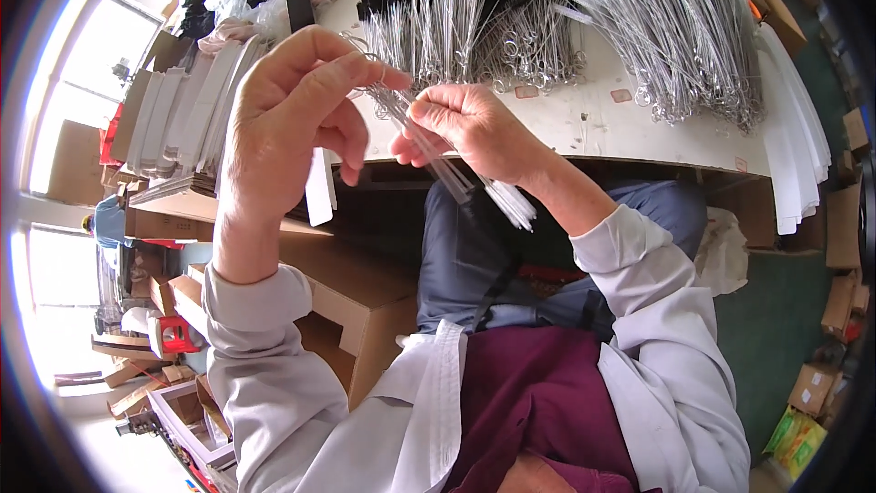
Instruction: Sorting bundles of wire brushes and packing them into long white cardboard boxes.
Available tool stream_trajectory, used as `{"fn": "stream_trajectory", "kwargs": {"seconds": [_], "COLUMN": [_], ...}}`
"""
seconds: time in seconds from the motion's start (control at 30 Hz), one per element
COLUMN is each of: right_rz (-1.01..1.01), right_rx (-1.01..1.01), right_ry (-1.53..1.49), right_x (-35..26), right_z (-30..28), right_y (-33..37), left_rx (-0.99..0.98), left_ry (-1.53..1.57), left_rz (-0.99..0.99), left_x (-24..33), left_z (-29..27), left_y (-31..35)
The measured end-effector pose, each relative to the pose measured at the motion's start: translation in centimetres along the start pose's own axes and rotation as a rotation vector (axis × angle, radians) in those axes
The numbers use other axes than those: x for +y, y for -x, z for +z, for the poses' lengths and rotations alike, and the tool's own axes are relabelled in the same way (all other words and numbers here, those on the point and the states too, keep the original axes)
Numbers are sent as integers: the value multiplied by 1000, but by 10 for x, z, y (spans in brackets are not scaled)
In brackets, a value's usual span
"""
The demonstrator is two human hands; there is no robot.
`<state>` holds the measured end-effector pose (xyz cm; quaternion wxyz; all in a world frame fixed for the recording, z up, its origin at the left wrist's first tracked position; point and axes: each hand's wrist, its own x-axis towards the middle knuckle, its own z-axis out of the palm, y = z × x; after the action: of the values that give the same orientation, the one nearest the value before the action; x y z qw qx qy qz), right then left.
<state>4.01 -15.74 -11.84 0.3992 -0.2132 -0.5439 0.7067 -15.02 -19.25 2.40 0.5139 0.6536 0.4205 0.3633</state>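
Note:
A small bundle of thin wire brushes point(429, 146) slants between my hands over the table's near edge. Loops of bent wire form its upper end, and pale bristles hang at its lower end above my knees. My right hand point(474, 128) is closed round the wires, thumb against fingers. My left hand point(292, 110) pinches at the looped ends with thumb and forefinger, its other fingers loosely curled. How many brushes each hand grips is hidden. Beyond them lie a pile of black-bristled wire brushes point(447, 14) and, farther right, a big pile of white-bristled ones point(680, 27).
Both piles rest on the white table point(602, 132), loops toward me. White folded card strips point(187, 110) stand at its left, and more white strips point(794, 128) hang off its right end. Below, an open cardboard box point(365, 306) sits left of my legs. Cartons point(812, 388) line the right side.

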Motion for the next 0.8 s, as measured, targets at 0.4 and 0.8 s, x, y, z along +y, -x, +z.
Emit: {"fn": "stream_trajectory", "kwargs": {"seconds": [0.4, 0.8], "right_rz": [57, 286], "right_rx": [418, 481], "right_ry": [-107, -517], "right_x": [8, 10], "right_z": [-22, -3], "right_y": [66, 68], "left_rx": [205, -313], "left_ry": [8, -463], "left_rz": [335, 771], "left_x": [20, -55], "left_z": [28, 142], "left_y": [38, 81]}}
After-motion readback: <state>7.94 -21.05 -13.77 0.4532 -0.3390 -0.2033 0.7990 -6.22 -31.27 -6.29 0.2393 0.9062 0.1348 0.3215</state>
